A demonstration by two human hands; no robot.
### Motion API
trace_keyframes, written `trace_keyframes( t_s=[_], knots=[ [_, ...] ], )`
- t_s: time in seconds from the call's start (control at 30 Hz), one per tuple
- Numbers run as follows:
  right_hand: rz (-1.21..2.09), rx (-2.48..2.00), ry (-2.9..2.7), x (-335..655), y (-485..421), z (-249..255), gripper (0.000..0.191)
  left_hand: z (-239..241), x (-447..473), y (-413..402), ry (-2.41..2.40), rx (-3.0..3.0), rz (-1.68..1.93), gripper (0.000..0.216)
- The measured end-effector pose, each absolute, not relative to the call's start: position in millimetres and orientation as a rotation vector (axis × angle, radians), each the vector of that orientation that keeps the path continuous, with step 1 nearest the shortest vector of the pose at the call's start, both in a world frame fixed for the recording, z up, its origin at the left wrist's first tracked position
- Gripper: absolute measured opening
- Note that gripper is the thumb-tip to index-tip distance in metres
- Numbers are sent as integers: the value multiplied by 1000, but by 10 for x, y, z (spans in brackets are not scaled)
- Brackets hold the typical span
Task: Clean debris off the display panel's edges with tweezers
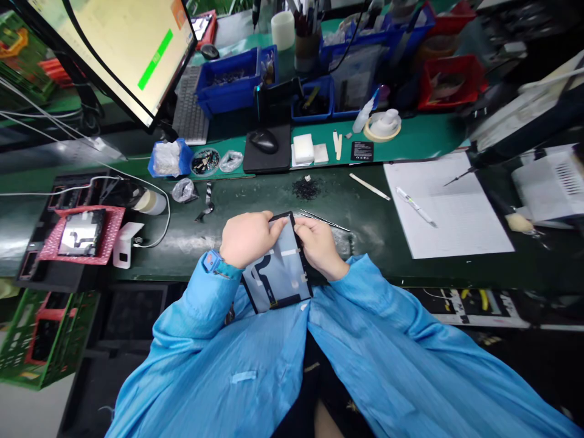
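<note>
A tablet screen panel [283,271], silver-backed with a black rim and a black flex cable, is tilted against the blue smock at the table's front edge. My left hand [249,237] is closed on its upper left edge, thumb lying over the back. At its upper right corner my right hand [319,243] is closed, with thumb and fingers pinched at the rim; whether a small piece is between them I cannot make out. Just beyond the right hand lie metal tweezers [326,220] on the dark green mat. A heap of black scraps [306,188] is behind the panel.
At left, another panel [82,233] rests on pink bubble wrap. A white paper sheet [449,207] with a pen [416,207] lies at right. Along the back stand a mouse [263,141], blue bins [228,79], a glue bottle [364,115] and a monitor [123,48].
</note>
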State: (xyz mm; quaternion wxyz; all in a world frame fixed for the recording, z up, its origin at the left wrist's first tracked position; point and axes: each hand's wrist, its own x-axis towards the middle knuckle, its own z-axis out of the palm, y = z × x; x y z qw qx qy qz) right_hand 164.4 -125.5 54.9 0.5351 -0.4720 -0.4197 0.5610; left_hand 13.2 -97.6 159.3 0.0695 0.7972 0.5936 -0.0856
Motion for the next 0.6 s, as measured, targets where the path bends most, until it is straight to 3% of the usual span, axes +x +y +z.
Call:
trace_keyframes(
  t_s=[0.5, 0.6],
  knots=[
    [1373, -1126, -1124, 1726, -1222, 512, 26, 1521, 98, -933, 1771, 2402, -248, 68],
    [1245, -1208, -1276, 1941, -1156, 407, 33, 1459, 31, -896, 1765, 2383, -244, 68]
  ],
)
